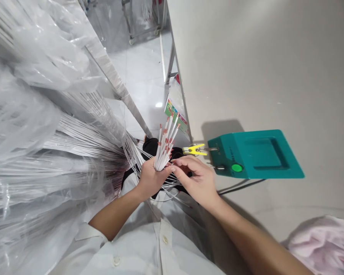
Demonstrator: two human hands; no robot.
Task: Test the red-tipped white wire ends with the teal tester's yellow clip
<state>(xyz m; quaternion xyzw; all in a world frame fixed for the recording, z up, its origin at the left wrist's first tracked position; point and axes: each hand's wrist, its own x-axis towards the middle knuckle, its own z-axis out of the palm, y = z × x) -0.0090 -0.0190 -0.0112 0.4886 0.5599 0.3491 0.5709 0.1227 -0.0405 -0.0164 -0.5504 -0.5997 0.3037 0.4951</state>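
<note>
My left hand (150, 177) is closed round a bundle of thin white wires (165, 147) whose reddish tips fan upward. My right hand (196, 177) sits just to the right, fingers curled, with thumb and forefinger pinching at the bundle near the left hand's grip. More white wires trail down from both hands across my lap. A teal box (258, 154) with a green button (236, 167) lies on the table just right of my right hand, and a yellow clip (194, 149) sticks out from its left side.
Plastic bags of long white wires (46, 133) fill the left side on a metal rack. The pale table (260, 68) stretches right, with a black cable (240, 186) running from the box. Pink cloth (323, 240) lies at bottom right. Shiny floor and a colourful paper (176, 114) show between.
</note>
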